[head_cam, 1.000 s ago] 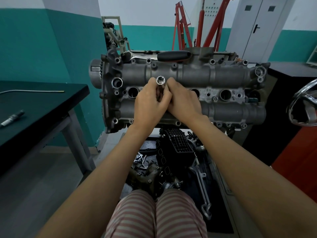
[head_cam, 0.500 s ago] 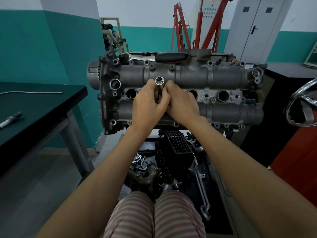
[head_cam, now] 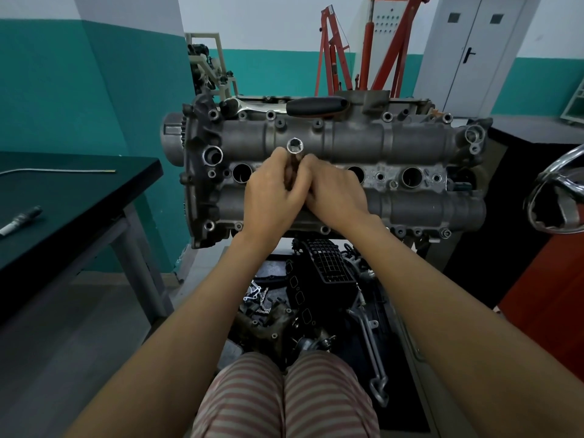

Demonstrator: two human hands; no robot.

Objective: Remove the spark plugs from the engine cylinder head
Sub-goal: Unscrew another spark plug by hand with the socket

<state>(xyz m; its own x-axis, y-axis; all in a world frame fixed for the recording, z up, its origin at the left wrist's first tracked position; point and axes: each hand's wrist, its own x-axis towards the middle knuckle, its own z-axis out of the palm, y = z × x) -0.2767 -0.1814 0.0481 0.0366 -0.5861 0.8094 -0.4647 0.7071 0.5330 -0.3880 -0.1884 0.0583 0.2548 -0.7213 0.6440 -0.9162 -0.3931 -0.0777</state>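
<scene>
The fingers (head_cam: 286,165) of the left hand (head_cam: 271,197) are curled around the shaft of a spark plug socket (head_cam: 295,146). The fingers of the right hand (head_cam: 335,192) are curled against the same shaft from the opposite side; both hands meet around the tool. The open, bright-metal end of the socket projects above the fingertips. The lower part of the shaft is hidden by the hands, so it cannot be told how far it enters the well beneath.

The hands are positioned over the central row of plug wells in the engine cylinder head (head_cam: 410,143). An open well (head_cam: 241,172) lies just left of the left hand. Two further open wells (head_cam: 410,178) lie to the right of the right hand.

A ratchet handle (head_cam: 316,105) with a black grip rests along the far edge of the cylinder head.

A removed spark plug (head_cam: 19,221) lies on the dark worktop (head_cam: 94,197) at the left, well apart from the engine. A thin metal rod (head_cam: 63,171) lies near the far edge of the same worktop.

A red engine hoist (head_cam: 373,52) stands behind the engine.
</scene>
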